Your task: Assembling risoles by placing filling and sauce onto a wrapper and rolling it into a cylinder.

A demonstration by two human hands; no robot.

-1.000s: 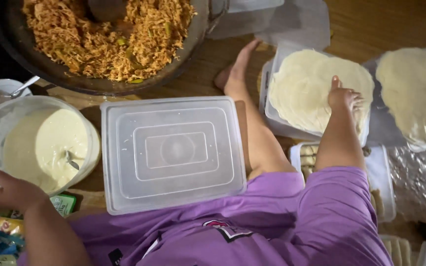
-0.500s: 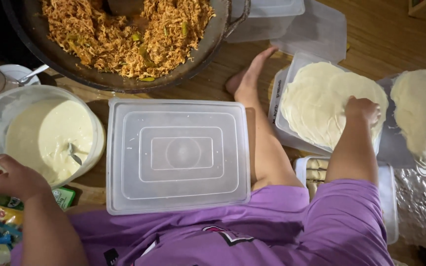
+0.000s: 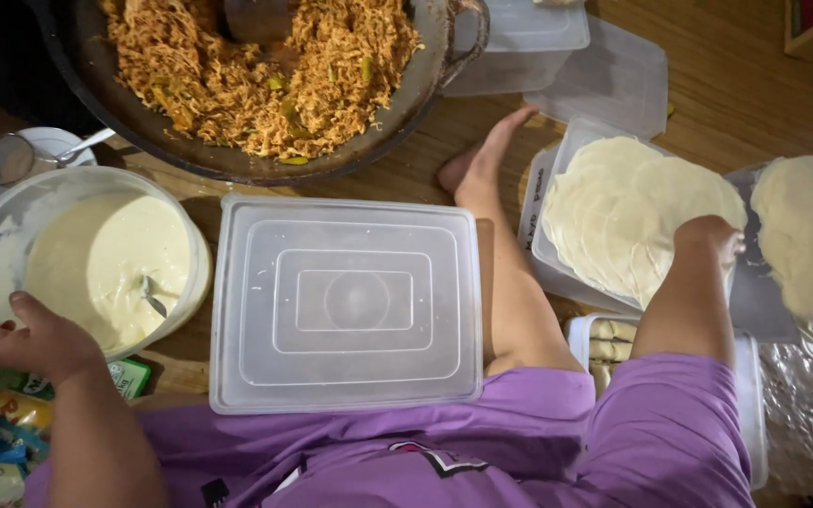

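Head view: right hand (image 3: 712, 240) curled on flat wrapper stack (image 3: 613, 216); left hand (image 3: 21, 334) open.

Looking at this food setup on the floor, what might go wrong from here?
The right hand rests on a stack of thin round wrappers; they look delicate and might tear or stick together when lifted. The left hand sits at the rim of the bowl of pale batter, which could tip. A bare foot lies close to the pan of shredded filling.
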